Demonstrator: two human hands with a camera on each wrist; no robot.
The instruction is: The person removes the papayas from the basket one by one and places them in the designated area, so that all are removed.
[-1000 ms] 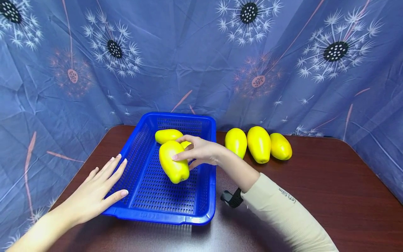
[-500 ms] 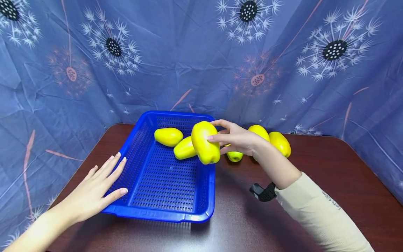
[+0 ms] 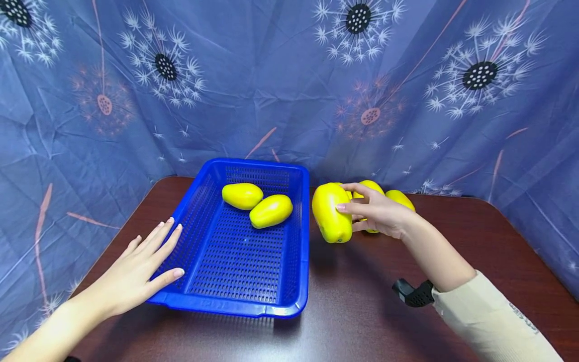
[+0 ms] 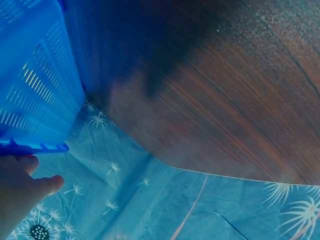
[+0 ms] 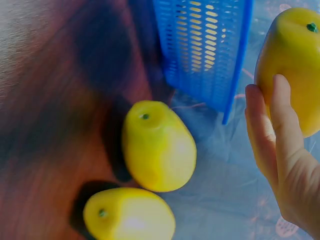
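My right hand (image 3: 382, 211) holds a yellow papaya (image 3: 331, 213) between thumb and fingers, just right of the blue plastic basket (image 3: 253, 307) and raised above the table. The right wrist view shows this held papaya (image 5: 295, 65) at the upper right, its green stem spot outward. My left hand (image 3: 135, 276) lies with straight fingers along the basket's left rim. Inside the basket, towards its back, two papayas (image 3: 271, 211) lie close together. Behind my right hand are other papayas (image 3: 400, 199) on the table, partly hidden by the hand and held fruit.
The dark wooden table (image 3: 353, 311) extends right and in front of the basket. A blue curtain (image 3: 271, 90) with dandelion prints hangs behind the table and at its sides. In the right wrist view, two papayas (image 5: 159, 147) lie on the tabletop beside the basket.
My right hand has carried the papaya from above the basket, over its right rim, to the table side. Both papayas in the basket now show fully. My left hand stays in place.
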